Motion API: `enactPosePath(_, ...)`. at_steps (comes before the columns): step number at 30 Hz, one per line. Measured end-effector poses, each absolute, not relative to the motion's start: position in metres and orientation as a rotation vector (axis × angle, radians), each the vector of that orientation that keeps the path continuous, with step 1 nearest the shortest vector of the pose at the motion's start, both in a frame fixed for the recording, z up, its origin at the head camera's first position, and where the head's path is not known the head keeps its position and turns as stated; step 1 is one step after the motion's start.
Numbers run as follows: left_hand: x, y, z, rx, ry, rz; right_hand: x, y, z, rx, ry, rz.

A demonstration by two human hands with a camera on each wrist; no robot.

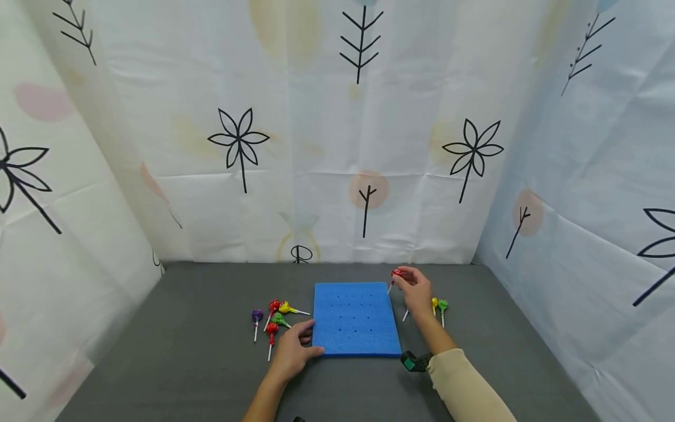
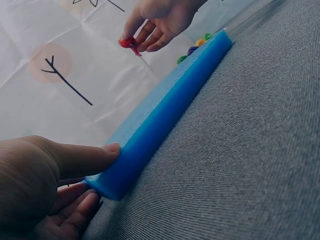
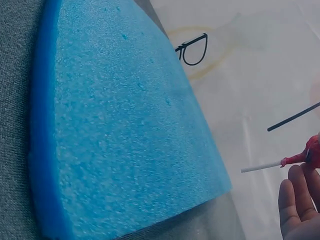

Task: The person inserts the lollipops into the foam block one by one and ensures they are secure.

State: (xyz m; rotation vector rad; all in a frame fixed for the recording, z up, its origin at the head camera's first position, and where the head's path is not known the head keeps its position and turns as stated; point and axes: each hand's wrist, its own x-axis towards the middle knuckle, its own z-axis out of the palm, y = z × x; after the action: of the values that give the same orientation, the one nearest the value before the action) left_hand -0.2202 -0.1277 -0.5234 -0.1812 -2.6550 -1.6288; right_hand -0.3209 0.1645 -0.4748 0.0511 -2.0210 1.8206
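Head view: right hand (image 1: 416,291) pinches a red lollipop (image 1: 395,274) by its wrapped head, stick slanting down-left toward the upper right corner of the blue foam board (image 1: 355,319), which lies flat at frame centre with rows of small holes just left of the stick tip. Left hand (image 1: 292,351) is the farther one, thumb lying straight on the board's lower left corner, fingers tucked at its edge, pinning not gripping. Loose lollipops (image 1: 271,319) lie left of the board.

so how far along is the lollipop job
Nothing is planted yet: the blue foam board shows only bare holes. The right hand holds a red lollipop by its far corner; the left hand steadies the near corner. Lollipops remain lying on both sides.
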Motion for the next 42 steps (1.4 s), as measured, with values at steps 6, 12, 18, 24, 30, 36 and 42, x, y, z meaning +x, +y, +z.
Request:
enactPosePath(6,-0.220,-0.127,-0.523,-0.165,-2.670,-1.629,-0.323,0.160,-0.482,0.037,-2.008,1.870)
enactPosePath(12,-0.220,-0.127,-0.522,-0.163,-2.673,-1.628,-0.322,0.153,-0.482,0.045,-1.981,1.905)
enactPosePath(18,-0.221,-0.128,-0.522,-0.171,-2.669,-1.629,-0.325,0.145,-0.484,0.070,-2.004,1.864)
enactPosePath(24,-0.221,-0.128,-0.522,-0.158,-2.675,-1.633,-0.328,0.139,-0.486,0.053,-2.049,1.882)
enactPosePath(30,-0.221,-0.128,-0.522,-0.160,-2.674,-1.639,-0.330,0.136,-0.488,0.064,-2.090,1.860)
enactPosePath(36,-0.220,-0.128,-0.522,-0.174,-2.667,-1.636,-0.328,0.135,-0.488,0.085,-2.121,1.824)
enactPosePath(42,-0.221,-0.128,-0.523,-0.172,-2.667,-1.634,-0.330,0.136,-0.487,0.074,-2.199,1.732)
